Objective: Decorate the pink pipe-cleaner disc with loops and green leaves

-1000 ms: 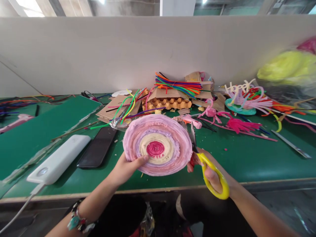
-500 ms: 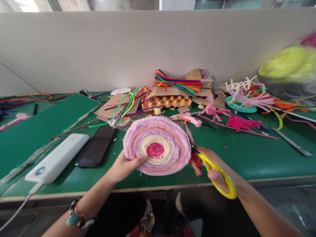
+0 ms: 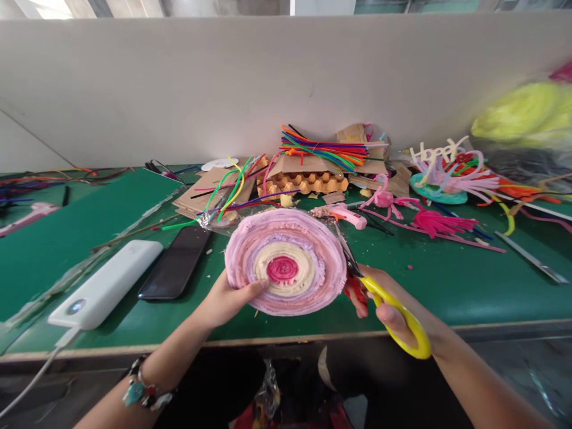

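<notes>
My left hand (image 3: 227, 301) grips the lower left edge of a round disc (image 3: 286, 262) of coiled pipe cleaners, pink and lilac outside, cream inside, with a magenta centre. The thumb lies on its face. I hold the disc up over the front of the green table (image 3: 447, 286). My right hand (image 3: 384, 304) is closed in the yellow handles of a pair of scissors (image 3: 393, 310). The blades point up along the disc's right edge.
A white power bank (image 3: 107, 283) with a cable and a black phone (image 3: 176, 262) lie at the left. Behind the disc are cardboard, an egg tray (image 3: 304, 183), bundled coloured pipe cleaners (image 3: 326, 149) and a pink glue gun (image 3: 344, 213). Pink pipe-cleaner shapes and a "Happy" sign (image 3: 440, 152) lie at the right.
The scissors have shifted slightly lower and to the right along the disc's edge. The disc has barely moved.
</notes>
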### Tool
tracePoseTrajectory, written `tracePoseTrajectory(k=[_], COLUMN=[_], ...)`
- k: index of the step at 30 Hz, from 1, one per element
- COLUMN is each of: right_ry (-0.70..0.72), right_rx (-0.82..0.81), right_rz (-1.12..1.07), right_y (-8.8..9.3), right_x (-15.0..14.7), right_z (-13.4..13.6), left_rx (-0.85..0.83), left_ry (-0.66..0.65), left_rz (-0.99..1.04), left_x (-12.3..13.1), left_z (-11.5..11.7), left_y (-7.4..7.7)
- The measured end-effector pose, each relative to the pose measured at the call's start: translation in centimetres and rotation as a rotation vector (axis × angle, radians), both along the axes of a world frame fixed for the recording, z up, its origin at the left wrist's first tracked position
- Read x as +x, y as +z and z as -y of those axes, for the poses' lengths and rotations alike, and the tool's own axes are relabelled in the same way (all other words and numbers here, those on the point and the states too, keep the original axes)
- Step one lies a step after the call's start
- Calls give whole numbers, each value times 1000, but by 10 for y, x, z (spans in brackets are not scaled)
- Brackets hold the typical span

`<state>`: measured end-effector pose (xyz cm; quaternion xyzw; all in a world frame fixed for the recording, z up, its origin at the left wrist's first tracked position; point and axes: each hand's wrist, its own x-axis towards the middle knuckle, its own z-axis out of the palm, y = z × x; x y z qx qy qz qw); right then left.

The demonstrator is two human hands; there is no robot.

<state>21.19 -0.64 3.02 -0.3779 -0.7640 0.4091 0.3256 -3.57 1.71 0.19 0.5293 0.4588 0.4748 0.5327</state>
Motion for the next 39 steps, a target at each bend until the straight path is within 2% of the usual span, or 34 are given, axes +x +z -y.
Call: tracePoseTrajectory(k=[16, 22, 26, 33, 39], right_ry=[-103, -19, -18, -16, 17], right_rx=[-154, -70, -22, -46, -15], right_rz=[-72, -25, -40, -92, -106], right_y=[5, 3, 0, 10, 2], right_x=[1, 3, 3, -3, -1], right_z=[1, 0, 2, 5, 4], left_rx=[2, -33, -34, -18, -12], left_ry=[-39, 38, 47, 9, 71], left_rz=[41, 76, 94, 96, 73], left_x=[1, 7, 8, 3, 6], left_z=[0, 6, 7, 0, 4], left_y=[-2, -2, -3, -5, -1])
